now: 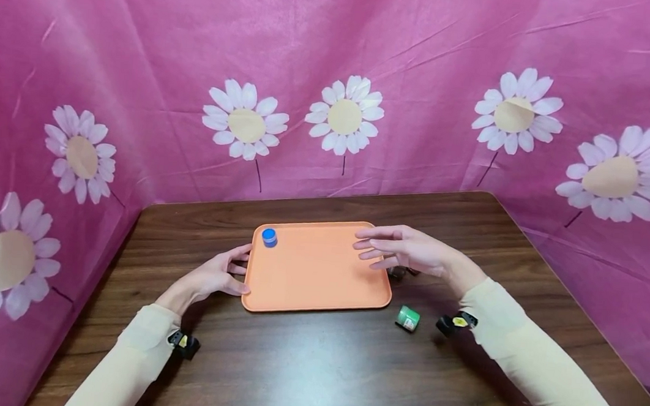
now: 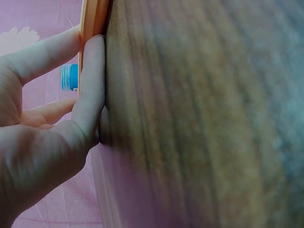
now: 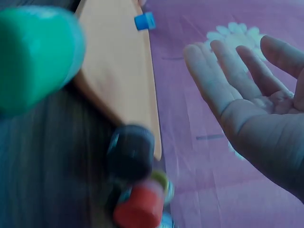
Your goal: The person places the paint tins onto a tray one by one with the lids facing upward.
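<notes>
- The left hand [image 1: 219, 277] rests on the table [image 1: 316, 362] with relaxed fingers; its fingers [image 2: 90, 90] touch the left edge of the orange tray [image 1: 316, 270], gripping nothing.
- A small blue-capped jar [image 1: 269, 237] stands upright in the far left corner of the tray.
- The right hand [image 1: 405, 249] hovers over the right edge of the tray, fingers straight and spread, holding nothing.
- Under this hand, just beside the tray, stand small jars with black and red caps [image 3: 135, 180].
- A green-capped jar [image 1: 408, 318] lies on its side near the front right corner of the tray.
</notes>
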The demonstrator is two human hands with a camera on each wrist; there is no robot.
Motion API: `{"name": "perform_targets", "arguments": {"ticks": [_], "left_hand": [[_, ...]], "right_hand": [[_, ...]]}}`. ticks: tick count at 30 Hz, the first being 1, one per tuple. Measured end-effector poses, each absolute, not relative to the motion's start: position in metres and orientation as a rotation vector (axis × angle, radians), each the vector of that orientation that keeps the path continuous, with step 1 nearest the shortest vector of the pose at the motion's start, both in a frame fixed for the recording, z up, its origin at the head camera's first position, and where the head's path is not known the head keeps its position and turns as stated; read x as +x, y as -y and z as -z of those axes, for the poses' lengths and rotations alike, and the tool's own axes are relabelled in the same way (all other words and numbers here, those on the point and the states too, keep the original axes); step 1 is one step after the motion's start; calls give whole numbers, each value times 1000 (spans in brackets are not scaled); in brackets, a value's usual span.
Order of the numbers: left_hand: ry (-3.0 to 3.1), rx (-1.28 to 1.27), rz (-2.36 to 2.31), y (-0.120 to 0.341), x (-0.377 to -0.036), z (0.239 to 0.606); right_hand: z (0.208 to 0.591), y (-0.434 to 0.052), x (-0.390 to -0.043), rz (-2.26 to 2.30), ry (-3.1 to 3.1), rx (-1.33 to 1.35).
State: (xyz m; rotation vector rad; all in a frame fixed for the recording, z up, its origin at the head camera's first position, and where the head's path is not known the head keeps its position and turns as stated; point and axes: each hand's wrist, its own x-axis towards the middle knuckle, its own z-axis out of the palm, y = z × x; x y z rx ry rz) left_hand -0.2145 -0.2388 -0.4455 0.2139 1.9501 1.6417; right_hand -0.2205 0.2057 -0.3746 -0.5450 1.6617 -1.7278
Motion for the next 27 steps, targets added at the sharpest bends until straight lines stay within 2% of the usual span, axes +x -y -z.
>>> {"name": "perform_targets", "arguments": {"ticks": [14,27], "left_hand": [[-1965,200,-1617,238,-215,444],[-1962,198,-1629,239,-214,444]], "right_hand": [[404,-276,-196,1648,-1616,-709],[421,-292,-162,1371,-2018,-617]]}}
